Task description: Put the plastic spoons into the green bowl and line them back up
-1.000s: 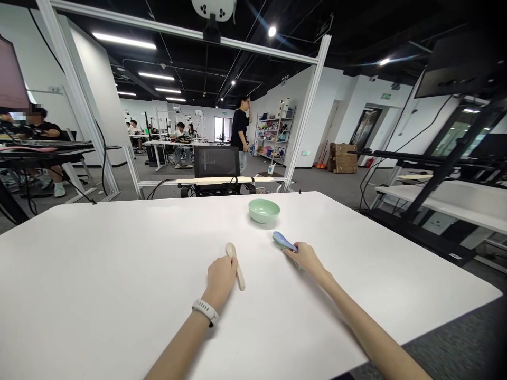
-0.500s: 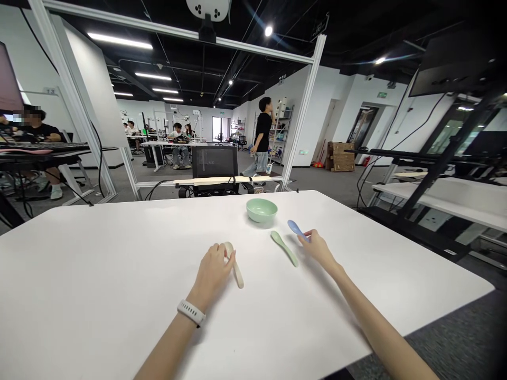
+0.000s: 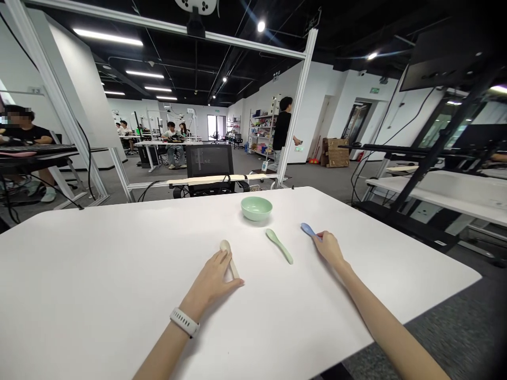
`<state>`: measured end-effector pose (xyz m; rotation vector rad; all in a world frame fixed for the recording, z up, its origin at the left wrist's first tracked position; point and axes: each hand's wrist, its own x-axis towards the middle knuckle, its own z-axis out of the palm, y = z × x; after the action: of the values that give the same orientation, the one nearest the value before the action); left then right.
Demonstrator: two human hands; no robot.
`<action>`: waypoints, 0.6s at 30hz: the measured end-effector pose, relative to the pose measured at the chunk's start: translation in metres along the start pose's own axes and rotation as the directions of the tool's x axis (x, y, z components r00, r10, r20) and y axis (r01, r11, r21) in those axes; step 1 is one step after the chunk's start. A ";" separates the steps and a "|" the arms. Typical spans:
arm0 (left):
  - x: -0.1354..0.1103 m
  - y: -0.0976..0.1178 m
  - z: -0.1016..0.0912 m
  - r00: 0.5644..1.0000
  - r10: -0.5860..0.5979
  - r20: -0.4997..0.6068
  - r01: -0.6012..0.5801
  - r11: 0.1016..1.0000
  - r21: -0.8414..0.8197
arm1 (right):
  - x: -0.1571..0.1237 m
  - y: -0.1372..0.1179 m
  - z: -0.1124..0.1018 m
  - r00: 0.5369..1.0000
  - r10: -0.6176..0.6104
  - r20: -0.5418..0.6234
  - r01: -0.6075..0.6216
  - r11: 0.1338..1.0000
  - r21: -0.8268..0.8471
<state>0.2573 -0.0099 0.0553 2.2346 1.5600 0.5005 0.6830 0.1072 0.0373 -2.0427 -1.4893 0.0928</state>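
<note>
A cream-coloured spoon [image 3: 233, 268] lies on the white table [image 3: 119, 285], its bowl pointing away from me. My left hand [image 3: 212, 277], with a pale watch band on the wrist, rests over it. The fingertips touch the spoon near its bowl, and the thumb is spread apart by the handle end. My right hand [image 3: 329, 247] is closed round the handle of a blue spoon [image 3: 308, 229], whose bowl sticks out to the far left of the fingers. Between the hands lies a green spoon [image 3: 280, 246], untouched. Behind it stands a green bowl [image 3: 256, 209].
A metal frame [image 3: 296, 105] rises beyond the table's far edge, with an office chair [image 3: 209, 161] behind it. At the right stands another white desk [image 3: 443, 198] with a dark stand. One person [image 3: 282, 126] walks in the background, and several others sit at desks.
My right hand has moved the blue spoon right, away from the green one. My left hand's thumb has spread from the cream spoon's bowl end toward its handle end. The view has shifted slightly.
</note>
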 end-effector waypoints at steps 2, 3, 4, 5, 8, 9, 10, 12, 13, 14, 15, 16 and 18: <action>-0.002 0.002 -0.002 1.000 0.011 -0.020 -0.010 0.999 0.037 | 0.004 0.007 0.006 1.000 0.004 -0.010 -0.004 1.000 0.006; -0.003 0.003 -0.003 0.999 0.019 -0.033 -0.017 0.998 0.056 | 0.006 0.011 0.008 1.000 0.005 -0.020 -0.004 1.000 0.013; -0.004 0.003 -0.003 0.999 0.022 -0.042 -0.019 0.997 0.072 | 0.008 0.014 0.011 1.000 0.003 -0.030 -0.003 1.000 0.022; -0.004 0.004 -0.004 0.999 0.019 -0.045 -0.015 0.996 0.086 | 0.009 0.017 0.014 0.999 -0.001 -0.040 0.002 1.000 0.030; -0.005 0.005 -0.003 0.999 -0.002 -0.047 0.007 0.995 0.100 | 0.013 0.024 0.021 0.998 -0.019 -0.058 0.022 0.999 0.047; -0.005 0.005 -0.003 0.999 0.000 -0.052 0.005 0.995 0.097 | 0.014 0.026 0.023 0.998 -0.022 -0.062 0.025 0.998 0.049; -0.004 0.005 -0.002 0.998 0.004 -0.057 0.001 0.996 0.094 | 0.014 0.027 0.024 0.998 -0.024 -0.065 0.027 0.998 0.050; -0.004 0.005 -0.001 0.998 0.008 -0.057 -0.003 0.996 0.088 | 0.015 0.030 0.026 0.997 -0.029 -0.069 0.032 0.998 0.054; -0.003 0.006 0.000 0.999 0.006 -0.050 -0.002 0.996 0.086 | 0.015 0.031 0.026 0.997 -0.031 -0.070 0.035 0.998 0.058; -0.003 0.006 0.000 0.999 0.003 -0.041 0.000 0.996 0.085 | 0.015 0.032 0.027 0.997 -0.033 -0.072 0.038 0.997 0.062; -0.003 0.007 0.000 1.000 0.000 -0.031 0.002 0.996 0.084 | 0.015 0.032 0.027 0.997 -0.034 -0.076 0.039 0.997 0.067; -0.003 0.008 -0.001 1.000 -0.002 -0.024 0.004 0.997 0.083 | 0.015 0.032 0.026 0.996 -0.034 -0.081 0.040 0.997 0.070; -0.003 0.010 -0.001 1.000 -0.004 -0.016 0.006 0.997 0.082 | 0.015 0.032 0.026 0.995 -0.035 -0.092 0.042 0.997 0.072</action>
<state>0.2640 -0.0158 0.0611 2.2922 1.6213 0.4610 0.7053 0.1252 0.0046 -1.9335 -1.4475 0.0389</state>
